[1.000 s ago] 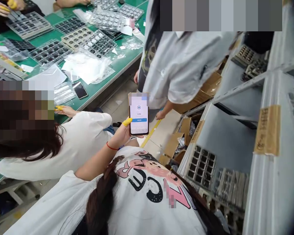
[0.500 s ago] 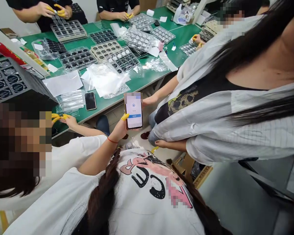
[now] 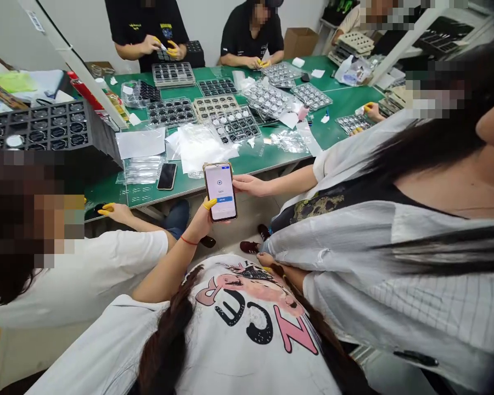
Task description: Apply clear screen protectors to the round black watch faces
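Left hand (image 3: pixel 200 222) closed around a phone (image 3: pixel 220 192), which stands near upright, top leaning slightly left, just off the near edge of the green bench (image 3: pixel 140 198). Fingers are wrapped behind the phone, out of sight, so their exact placement cannot be told. The thumb, capped by a yellow finger cot (image 3: pixel 209 204), presses in at the lower left edge of the phone and is bent, not spread. A red string (image 3: pixel 188 241) circles the wrist. Screen faces up toward the camera: white, with a round icon and a blue bar; its wording is too small to read. Right hand not in view. A co-worker's hand (image 3: pixel 251 185) comes in from the right, fingertips just beside the phone's right edge, apparently not touching it. Judged: this hold works well, since the screen stays almost wholly uncovered, the thumb stays at the edge, and the fingers carry the weight; the cot's tip should stay clear of the display unless a press is meant. On the bench, behind the phone, lie a second phone (image 3: pixel 167 176), plastic bags (image 3: pixel 201 145) and blister trays (image 3: pixel 234 123). A seated co-worker's hand (image 3: pixel 115 213) rests at the bench's near edge, left of the phone.
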The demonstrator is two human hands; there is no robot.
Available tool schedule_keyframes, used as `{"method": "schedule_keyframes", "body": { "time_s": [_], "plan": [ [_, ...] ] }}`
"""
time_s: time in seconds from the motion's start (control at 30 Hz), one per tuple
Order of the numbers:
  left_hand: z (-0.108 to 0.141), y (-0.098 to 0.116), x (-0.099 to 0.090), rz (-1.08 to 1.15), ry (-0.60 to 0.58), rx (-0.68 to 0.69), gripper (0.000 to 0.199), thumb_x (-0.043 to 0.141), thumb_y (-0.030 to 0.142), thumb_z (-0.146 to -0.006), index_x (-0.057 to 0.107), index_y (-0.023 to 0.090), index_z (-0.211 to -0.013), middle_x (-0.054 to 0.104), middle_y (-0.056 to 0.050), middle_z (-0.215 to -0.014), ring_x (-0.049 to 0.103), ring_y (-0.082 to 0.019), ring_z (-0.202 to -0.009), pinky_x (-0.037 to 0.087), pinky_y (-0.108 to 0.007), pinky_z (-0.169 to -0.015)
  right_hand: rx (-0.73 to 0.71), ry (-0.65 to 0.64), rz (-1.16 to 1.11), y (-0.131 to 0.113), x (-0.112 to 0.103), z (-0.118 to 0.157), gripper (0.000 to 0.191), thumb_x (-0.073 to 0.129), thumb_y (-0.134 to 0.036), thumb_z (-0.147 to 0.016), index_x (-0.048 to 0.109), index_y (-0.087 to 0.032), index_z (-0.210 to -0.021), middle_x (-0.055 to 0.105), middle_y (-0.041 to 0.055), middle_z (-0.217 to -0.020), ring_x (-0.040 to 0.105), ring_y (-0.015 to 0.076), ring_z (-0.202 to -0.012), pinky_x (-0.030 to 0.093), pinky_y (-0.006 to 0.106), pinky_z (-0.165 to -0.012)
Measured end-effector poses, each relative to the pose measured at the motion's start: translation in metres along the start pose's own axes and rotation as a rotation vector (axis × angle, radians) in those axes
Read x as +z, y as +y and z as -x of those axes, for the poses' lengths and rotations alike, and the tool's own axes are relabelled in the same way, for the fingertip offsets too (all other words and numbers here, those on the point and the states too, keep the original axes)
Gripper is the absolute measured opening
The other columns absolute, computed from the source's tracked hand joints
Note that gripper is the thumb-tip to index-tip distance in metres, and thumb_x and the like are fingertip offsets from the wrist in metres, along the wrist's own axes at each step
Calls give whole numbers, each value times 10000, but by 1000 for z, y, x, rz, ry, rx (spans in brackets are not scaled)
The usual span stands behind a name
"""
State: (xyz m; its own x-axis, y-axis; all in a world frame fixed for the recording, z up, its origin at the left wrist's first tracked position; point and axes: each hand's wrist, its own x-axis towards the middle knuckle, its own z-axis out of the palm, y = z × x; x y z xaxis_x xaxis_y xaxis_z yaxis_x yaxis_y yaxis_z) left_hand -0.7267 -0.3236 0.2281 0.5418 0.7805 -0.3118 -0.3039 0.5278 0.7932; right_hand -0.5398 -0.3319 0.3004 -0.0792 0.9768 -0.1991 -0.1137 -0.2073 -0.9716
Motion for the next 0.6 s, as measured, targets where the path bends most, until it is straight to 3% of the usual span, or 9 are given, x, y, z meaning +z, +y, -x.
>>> {"method": "schedule_keyframes", "body": {
  "time_s": [0.1, 0.13, 0.2, 0.27, 0.33, 0.43, 0.6],
  "plan": [
    [-10, 6, 8, -11, 11, 40, 663, 656, 293, -811, 469, 241, -1445, 727, -80, -1241, 745, -215, -859, 641, -320, -619, 58, -140, -20, 1, -23, -39, 557, 155, -368, -1088, 586, -19, -1140, 587, 56, -1331, 623, 192, -1139, 478, 462, -963],
    [-15, 10, 12, -17, 13, 50, 666, 659, 296, -810, 470, 243, -1446, 720, -81, -1255, 746, -218, -863, 643, -324, -618, 72, -178, -30, 2, -31, -50, 582, 136, -368, -1090, 593, -9, -1118, 607, 60, -1294, 634, 170, -1115, 485, 440, -956],
    [-29, 19, 22, -26, 15, 73, 645, 655, 315, -819, 481, 245, -1437, 711, -80, -1270, 747, -224, -890, 643, -319, -623, 87, -240, -59, 2, -50, -70, 477, 365, -425, -1074, 649, -42, -1079, 688, 65, -1131, 676, 137, -1015, 535, 364, -938],
    [-48, 30, 35, -36, 8, 102, 607, 637, 340, -839, 494, 247, -1422, 710, -75, -1271, 747, -221, -922, 641, -300, -639, 82, -274, -95, -1, -70, -88, 322, 659, -415, -951, 696, -100, -1013, 738, 41, -930, 692, 121, -851, 571, 292, -852],
    [-70, 43, 50, -51, -9, 120, 569, 610, 364, -862, 502, 244, -1407, 719, -68, -1247, 749, -213, -933, 637, -283, -658, 68, -267, -137, -7, -92, -106, 242, 735, -355, -897, 705, -128, -975, 747, 17, -806, 685, 116, -744, 564, 253, -760],
    [-111, 64, 73, -82, -56, 119, 505, 542, 405, -910, 508, 226, -1381, 740, -63, -1177, 753, -202, -927, 635, -282, -704, 47, -193, -214, -17, -123, -135, 206, 588, -307, -986, 692, -140, -1047, 760, 15, -802, 699, 120, -724, 567, 221, -688],
    [-196, 95, 105, -129, -183, 13, 430, 397, 404, -960, 551, 215, -1314, 743, -61, -1099, 739, -189, -913, 630, -315, -778, 70, -71, -354, -35, -172, -179, 404, 354, -375, -1067, 661, -114, -1096, 783, 80, -933, 734, 174, -826, 624, 312, -774]
  ]
}}
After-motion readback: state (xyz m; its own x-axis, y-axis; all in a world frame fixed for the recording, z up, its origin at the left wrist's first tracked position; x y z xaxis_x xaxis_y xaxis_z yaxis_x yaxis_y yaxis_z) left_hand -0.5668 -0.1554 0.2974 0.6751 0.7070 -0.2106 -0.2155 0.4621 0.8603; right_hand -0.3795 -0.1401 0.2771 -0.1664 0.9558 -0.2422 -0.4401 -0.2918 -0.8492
